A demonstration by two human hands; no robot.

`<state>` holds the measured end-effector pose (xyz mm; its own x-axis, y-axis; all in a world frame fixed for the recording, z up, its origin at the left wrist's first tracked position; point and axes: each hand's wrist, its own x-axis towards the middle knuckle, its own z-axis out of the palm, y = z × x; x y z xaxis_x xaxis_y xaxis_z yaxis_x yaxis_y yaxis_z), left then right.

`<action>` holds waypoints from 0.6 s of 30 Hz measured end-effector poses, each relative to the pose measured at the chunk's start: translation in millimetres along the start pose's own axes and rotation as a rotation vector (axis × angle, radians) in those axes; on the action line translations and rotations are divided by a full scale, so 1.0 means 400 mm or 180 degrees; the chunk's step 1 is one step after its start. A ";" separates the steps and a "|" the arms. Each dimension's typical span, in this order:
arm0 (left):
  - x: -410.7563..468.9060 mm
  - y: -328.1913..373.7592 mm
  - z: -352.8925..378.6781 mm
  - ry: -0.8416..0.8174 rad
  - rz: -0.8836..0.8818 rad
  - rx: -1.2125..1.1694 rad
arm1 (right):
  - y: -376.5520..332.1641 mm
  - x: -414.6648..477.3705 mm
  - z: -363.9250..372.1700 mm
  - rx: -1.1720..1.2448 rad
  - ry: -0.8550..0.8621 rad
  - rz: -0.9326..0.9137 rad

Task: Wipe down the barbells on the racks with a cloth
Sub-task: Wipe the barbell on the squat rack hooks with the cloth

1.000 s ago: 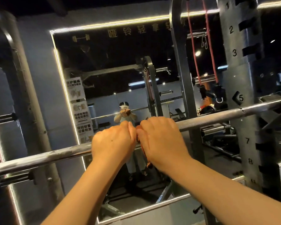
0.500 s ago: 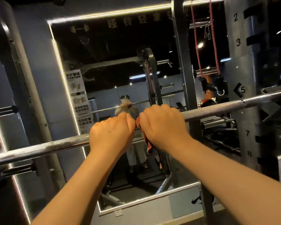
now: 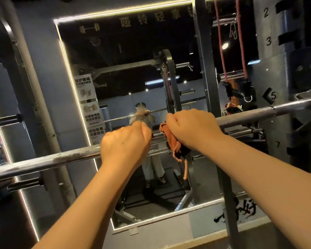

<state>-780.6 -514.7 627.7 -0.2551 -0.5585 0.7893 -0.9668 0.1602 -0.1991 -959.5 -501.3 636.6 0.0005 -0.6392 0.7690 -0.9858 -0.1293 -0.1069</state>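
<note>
The barbell (image 3: 52,159) is laid slanting across the rack and is gripped from above by the curled fingers of the left hand (image 3: 124,142). The orange cloth (image 3: 171,141) is clamped round the bar by the right hand (image 3: 192,128), with its frayed edge hanging below. Long bare bar is left toward the numbered upright (image 3: 269,69).

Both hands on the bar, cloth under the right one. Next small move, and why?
Probably slide the right hand and its cloth rightward along the barbell: the cloth is bunched round the bar under that hand, the stretch toward the numbered post is uncovered, and the left hand grips bare bar, steadying it.
</note>
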 end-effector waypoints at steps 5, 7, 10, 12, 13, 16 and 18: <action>0.007 -0.004 0.001 -0.0098 -0.0067 -0.0046 | 0.027 -0.102 0.083 0.0174 0.1045 -0.0682; 0.000 -0.003 -0.002 0.0019 0.0084 -0.0023 | 0.042 -0.142 0.114 0.0076 0.1099 -0.0726; -0.004 0.000 -0.006 0.0041 0.0109 0.0061 | 0.040 -0.122 0.088 0.0152 0.0976 -0.0659; 0.002 0.001 -0.006 -0.0008 0.0110 0.0116 | 0.025 -0.072 0.040 0.0146 0.0600 -0.0462; 0.002 0.003 -0.007 -0.0010 0.0096 0.0082 | 0.021 -0.047 0.022 0.0019 0.0347 -0.0419; -0.001 0.004 -0.008 0.0048 0.0038 -0.0042 | 0.005 -0.027 0.008 -0.0489 0.0193 -0.0493; 0.000 0.002 -0.007 0.0060 -0.0019 -0.0121 | 0.004 -0.055 0.030 -0.0334 0.0480 -0.0434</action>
<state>-781.3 -512.4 629.1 -0.2486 -0.5443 0.8012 -0.9670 0.1877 -0.1724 -959.3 -496.5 612.1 0.1175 -0.4996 0.8582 -0.9904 -0.1220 0.0645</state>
